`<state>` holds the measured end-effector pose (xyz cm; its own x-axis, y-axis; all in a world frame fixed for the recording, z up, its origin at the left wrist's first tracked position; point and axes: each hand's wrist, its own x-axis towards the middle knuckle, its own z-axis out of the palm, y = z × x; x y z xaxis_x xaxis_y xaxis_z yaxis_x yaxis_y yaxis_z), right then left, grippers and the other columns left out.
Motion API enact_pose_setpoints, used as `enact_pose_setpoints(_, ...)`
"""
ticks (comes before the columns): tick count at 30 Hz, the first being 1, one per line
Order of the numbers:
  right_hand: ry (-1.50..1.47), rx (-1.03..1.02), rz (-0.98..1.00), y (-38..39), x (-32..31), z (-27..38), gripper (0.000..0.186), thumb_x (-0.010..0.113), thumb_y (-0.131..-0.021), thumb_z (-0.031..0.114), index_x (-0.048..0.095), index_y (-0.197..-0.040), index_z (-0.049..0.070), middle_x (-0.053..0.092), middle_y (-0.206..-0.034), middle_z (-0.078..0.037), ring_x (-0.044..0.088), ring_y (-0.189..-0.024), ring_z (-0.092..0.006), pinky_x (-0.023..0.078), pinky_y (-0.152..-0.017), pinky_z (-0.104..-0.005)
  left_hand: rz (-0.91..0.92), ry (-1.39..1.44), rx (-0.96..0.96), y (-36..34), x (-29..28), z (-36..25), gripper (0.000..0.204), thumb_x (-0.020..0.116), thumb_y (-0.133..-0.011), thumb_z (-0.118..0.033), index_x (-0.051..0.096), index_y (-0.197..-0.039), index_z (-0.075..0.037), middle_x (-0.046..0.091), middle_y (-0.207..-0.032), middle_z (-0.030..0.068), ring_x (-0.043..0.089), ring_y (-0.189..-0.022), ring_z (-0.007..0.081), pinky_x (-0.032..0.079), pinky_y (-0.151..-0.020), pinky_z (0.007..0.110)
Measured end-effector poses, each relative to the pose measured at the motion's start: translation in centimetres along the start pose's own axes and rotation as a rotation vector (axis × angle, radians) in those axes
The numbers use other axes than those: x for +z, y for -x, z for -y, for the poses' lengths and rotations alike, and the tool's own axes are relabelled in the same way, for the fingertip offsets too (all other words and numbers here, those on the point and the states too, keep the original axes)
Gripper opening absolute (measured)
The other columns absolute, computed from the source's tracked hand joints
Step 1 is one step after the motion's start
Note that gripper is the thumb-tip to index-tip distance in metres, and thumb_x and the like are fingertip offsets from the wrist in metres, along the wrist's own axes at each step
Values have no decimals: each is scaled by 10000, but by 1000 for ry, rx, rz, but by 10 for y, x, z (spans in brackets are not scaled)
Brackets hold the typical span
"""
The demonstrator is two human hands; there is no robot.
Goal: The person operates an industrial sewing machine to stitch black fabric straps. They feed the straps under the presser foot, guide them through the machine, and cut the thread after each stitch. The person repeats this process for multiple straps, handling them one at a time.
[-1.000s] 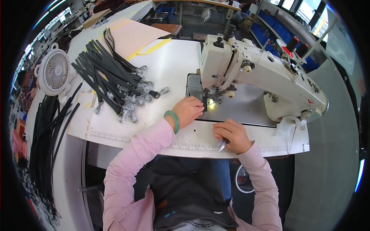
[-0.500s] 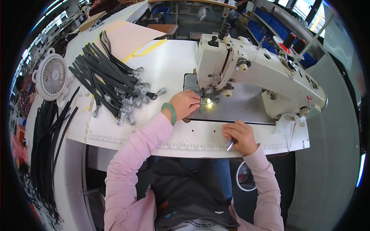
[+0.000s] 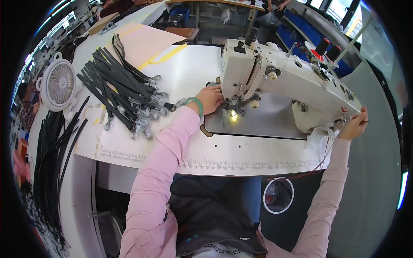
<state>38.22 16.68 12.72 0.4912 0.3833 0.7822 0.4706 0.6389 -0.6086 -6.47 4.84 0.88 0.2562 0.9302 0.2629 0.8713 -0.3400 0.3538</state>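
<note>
My left hand (image 3: pixel 210 99), with a green bangle (image 3: pixel 195 104) at the wrist, is closed beside the needle area of a white sewing machine (image 3: pixel 297 73). Its fingertips pass behind the machine head, and whatever they pinch is hidden. At the machine's right end, my right hand (image 3: pixel 355 124) is closed and touches the handwheel side. A thin dark tip of the thread snips (image 3: pixel 365 122) sticks out from that hand. A small lamp lights the metal bed plate (image 3: pixel 271 118) under the needle.
Black straps with clear-wrapped metal clasps (image 3: pixel 124 92) lie piled on the left of the white table (image 3: pixel 241 157). A white fan (image 3: pixel 60 84) stands beyond them, with more black straps (image 3: pixel 49 172) hanging below. Thread spools (image 3: pixel 322 46) stand behind the machine. Another person's hands (image 3: pixel 282 6) hold a bag.
My right hand has gone from the table's front edge out to the machine's right end, snips still in it. My left hand has shifted slightly up and away, closer behind the machine head.
</note>
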Motion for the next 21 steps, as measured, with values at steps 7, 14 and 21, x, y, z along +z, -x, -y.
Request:
enact_pose_setpoints(7, 793, 2, 498, -200, -87, -197, 465, 403, -900, 407, 565, -1052, -1, 605, -857, -110, 551, -688, -186, 449, -654, -307, -37, 24, 50, -10, 7, -7, 232, 521, -812, -118, 610, -1025, -115, 536, -1162, 7, 418, -1180, 217, 338, -958, 366)
enact_pose_setpoints(14, 576, 234, 273, -133, -90, -205, 527, 419, -881, 502, 560, -953, 0, 580, -762, -89, 517, -584, -150, 410, -494, -272, -37, 15, 42, -8, 6, -3, 234, 520, -809, -118, 604, -1026, -105, 539, -1153, 21, 419, -1177, 220, 337, -960, 365)
enact_pose_setpoints(21, 643, 351, 463, -143, -80, -182, 529, 396, -892, 488, 561, -961, -10, 570, -711, -80, 498, -513, -151, 391, -455, -269, -42, -13, 21, -6, 8, -3, 210, 517, -802, -102, 603, -993, -91, 552, -1118, 40, 430, -1163, 230, 356, -943, 366)
